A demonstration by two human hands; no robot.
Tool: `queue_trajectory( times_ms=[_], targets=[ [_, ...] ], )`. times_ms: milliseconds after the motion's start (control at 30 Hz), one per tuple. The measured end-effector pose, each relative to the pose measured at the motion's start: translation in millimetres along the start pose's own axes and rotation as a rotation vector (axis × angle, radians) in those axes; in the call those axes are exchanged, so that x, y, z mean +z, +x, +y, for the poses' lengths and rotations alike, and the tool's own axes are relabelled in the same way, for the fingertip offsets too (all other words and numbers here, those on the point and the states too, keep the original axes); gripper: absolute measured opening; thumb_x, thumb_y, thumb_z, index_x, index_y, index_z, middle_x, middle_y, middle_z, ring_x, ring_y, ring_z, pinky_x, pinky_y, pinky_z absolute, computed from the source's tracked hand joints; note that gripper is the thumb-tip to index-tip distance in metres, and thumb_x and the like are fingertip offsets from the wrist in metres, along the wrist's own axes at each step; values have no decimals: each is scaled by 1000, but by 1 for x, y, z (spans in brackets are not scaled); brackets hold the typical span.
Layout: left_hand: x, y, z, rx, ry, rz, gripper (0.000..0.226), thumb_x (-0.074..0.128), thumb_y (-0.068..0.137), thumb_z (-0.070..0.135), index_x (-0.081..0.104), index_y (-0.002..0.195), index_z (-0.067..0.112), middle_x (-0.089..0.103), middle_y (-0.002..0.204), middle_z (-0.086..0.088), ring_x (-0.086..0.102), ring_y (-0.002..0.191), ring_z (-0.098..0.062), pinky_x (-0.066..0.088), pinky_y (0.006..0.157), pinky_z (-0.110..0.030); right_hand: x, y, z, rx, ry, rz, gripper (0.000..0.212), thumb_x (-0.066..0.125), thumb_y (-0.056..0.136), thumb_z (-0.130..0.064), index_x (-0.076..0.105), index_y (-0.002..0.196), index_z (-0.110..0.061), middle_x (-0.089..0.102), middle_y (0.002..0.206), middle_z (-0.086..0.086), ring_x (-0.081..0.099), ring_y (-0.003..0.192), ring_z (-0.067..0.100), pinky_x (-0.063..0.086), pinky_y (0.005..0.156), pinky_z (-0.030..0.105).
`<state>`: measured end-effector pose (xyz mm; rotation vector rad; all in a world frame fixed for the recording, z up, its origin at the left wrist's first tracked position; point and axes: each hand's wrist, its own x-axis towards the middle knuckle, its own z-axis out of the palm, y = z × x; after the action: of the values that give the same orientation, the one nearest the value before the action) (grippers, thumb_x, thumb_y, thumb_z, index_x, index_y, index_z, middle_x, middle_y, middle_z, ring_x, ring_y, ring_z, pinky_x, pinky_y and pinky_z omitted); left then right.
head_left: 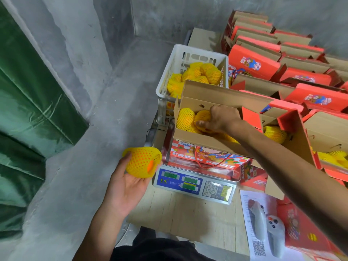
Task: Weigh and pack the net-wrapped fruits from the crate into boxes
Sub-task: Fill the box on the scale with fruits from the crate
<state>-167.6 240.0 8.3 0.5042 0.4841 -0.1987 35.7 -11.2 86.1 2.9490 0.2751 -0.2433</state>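
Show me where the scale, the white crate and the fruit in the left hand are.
scale (194, 183): head view, on its blue front panel.
white crate (170, 72): head view, on its left wall.
fruit in the left hand (140, 162): head view, on its yellow net.

bare forearms, black garment (160, 249)

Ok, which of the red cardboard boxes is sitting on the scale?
The open red "FRESH FRUIT" cardboard box that the right hand reaches into; it alone rests on the blue-and-white digital scale, while the others sit behind and beside it.
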Motion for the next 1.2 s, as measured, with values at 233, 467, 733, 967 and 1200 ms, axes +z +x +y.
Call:
queue_trajectory(
  times_ms=[233, 467, 733, 967, 1200],
  targets=[
    [-4, -6, 1, -115, -89, 13, 76, 72, 90, 52, 44, 149, 14, 56, 144, -24, 57, 130, -42, 48, 108, -53, 2, 7, 1, 63, 142, -14, 69, 67, 76, -78, 61, 105, -16, 69, 123, 13, 64, 113, 35, 47, 83, 38],
    [13, -6, 7, -225, -264, -44, 81, 76, 86, 55, 41, 148, 17, 56, 142, -26, 56, 129, -47, 48, 99, -65, -38, -34, -3, -54, 481, 209, 73, 57, 65, -78, 59, 110, -21, 72, 108, 10, 66, 96, 34, 55, 79, 45],
    [67, -4, 16, -108, -226, 27, 67, 66, 91, 58, 55, 135, 8, 66, 125, -28, 69, 104, -48, 59, 73, -60, -62, -109, -55, -579, 524, 293, 71, 68, 66, -70, 53, 124, -32, 62, 113, -15, 58, 89, 7, 49, 72, 31],
    [70, -8, 20, -71, -75, -169, 74, 31, 100, 65, 69, 122, 5, 68, 120, -20, 70, 106, -36, 61, 83, -52, -47, -130, -92, -802, 409, 326, 75, 72, 77, -68, 56, 136, -24, 62, 123, -8, 67, 95, 21, 52, 78, 37],
    [51, -5, 18, -125, -132, -128, 58, 42, 98, 62, 55, 125, 12, 64, 109, -11, 70, 94, -28, 60, 85, -41, -44, -117, -70, -690, 537, 452, 67, 65, 88, -68, 59, 136, -21, 60, 133, -9, 65, 109, 11, 53, 79, 34]
  ],
)
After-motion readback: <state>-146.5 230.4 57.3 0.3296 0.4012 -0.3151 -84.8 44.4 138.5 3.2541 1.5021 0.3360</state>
